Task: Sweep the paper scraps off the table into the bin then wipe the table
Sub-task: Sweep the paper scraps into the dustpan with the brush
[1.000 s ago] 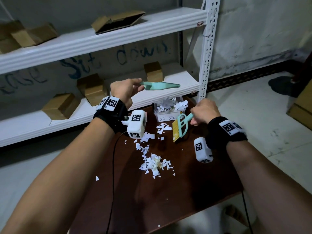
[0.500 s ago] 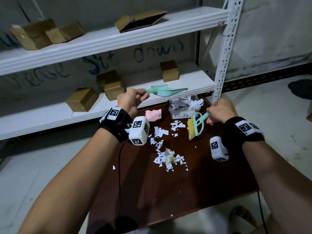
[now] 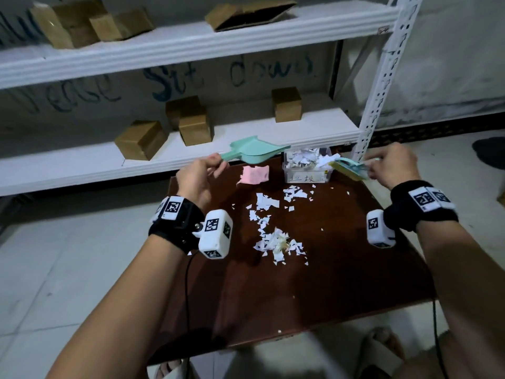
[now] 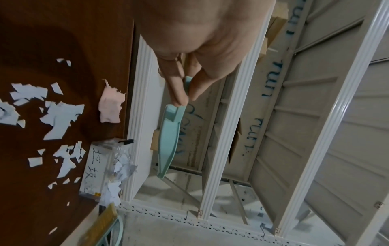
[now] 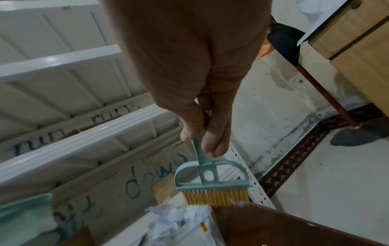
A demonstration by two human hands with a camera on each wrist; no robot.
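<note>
White paper scraps [image 3: 276,236] lie strewn over the middle of the dark brown table [image 3: 341,283]. A clear bin [image 3: 306,166] holding scraps stands at the table's far edge. My left hand [image 3: 200,173] pinches the handle of a teal dustpan [image 3: 255,151], raised left of the bin; the dustpan [image 4: 169,141] shows edge-on in the left wrist view. My right hand [image 3: 390,166] grips a teal brush [image 3: 348,168] with yellow bristles, held beside the bin's right end. The brush [image 5: 212,183] hangs just above the bin [image 5: 181,221]. A pink cloth [image 3: 254,175] lies left of the bin.
A white metal rack [image 3: 191,47] with several cardboard boxes [image 3: 140,139] stands right behind the table. Its perforated post [image 3: 379,86] rises by the table's far right corner. Pale tiled floor surrounds the table. Cables hang off the table's front.
My right hand has lifted the brush up and to the right, from over the scraps to the bin's right end. The left hand with the dustpan has stayed near the bin.
</note>
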